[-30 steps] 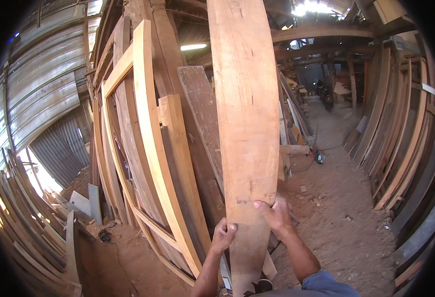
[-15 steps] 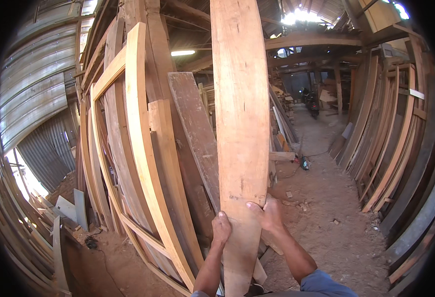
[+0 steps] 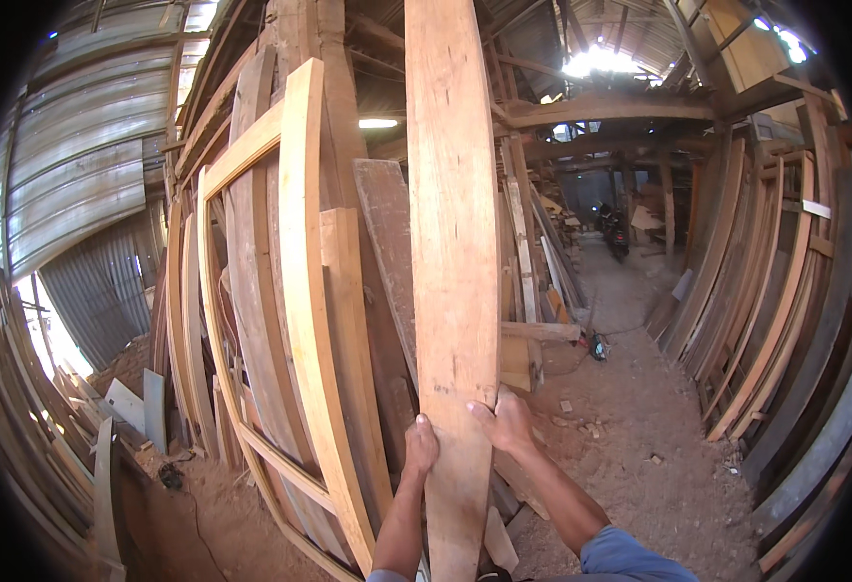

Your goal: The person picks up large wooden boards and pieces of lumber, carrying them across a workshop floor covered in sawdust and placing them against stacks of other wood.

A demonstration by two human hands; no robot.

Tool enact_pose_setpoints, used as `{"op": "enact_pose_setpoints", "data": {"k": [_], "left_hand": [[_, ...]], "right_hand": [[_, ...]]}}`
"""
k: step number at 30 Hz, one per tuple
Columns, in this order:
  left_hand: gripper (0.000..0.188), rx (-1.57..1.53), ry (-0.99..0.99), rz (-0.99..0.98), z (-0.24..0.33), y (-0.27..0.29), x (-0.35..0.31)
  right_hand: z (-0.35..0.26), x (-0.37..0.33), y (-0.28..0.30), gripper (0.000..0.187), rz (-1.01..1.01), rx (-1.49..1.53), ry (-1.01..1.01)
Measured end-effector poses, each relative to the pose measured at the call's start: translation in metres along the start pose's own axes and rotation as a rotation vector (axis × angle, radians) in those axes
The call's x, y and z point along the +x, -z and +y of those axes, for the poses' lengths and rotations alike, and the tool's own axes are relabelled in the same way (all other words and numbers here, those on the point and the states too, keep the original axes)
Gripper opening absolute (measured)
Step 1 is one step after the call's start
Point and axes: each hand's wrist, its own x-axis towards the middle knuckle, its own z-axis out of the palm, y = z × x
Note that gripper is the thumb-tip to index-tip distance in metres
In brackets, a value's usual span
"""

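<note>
A long, wide wooden plank [image 3: 455,242] stands upright in front of me, its top running out of the picture. My left hand [image 3: 422,444] is closed on the plank's left edge. On the opposite edge my right hand [image 3: 506,421] grips a little higher, its thumb laid across the front face. The fingers behind the board are hidden. Just left of the plank leans a light wooden frame [image 3: 308,242], with a weathered reddish-brown board [image 3: 384,218] between them.
More boards [image 3: 717,272] lean in a long row along the right side. Thin planks [image 3: 43,446] are stacked at the far left, beneath a corrugated metal wall [image 3: 77,194]. A power tool [image 3: 597,347] with a cable lies on the dirt floor [image 3: 630,466]. A motorcycle [image 3: 616,235] stands farther back.
The plank has shifted left in view along with both my hands, which keep their hold on its edges. The leaning frame appears farther right and closer to the plank.
</note>
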Motion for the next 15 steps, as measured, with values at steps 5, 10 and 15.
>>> {"op": "enact_pose_setpoints", "data": {"k": [5, 10, 15], "left_hand": [[0.059, 0.098, 0.033, 0.041, -0.011, 0.01, 0.01], [0.058, 0.072, 0.039, 0.043, -0.018, 0.024, 0.015], [0.054, 0.108, 0.043, 0.086, -0.017, 0.025, 0.017]], "right_hand": [[-0.002, 0.008, -0.018, 0.037, -0.062, -0.027, -0.038], [-0.02, 0.008, -0.027, 0.039, -0.093, -0.06, -0.047], [-0.009, 0.019, -0.041, 0.042, -0.088, -0.009, -0.005]]}}
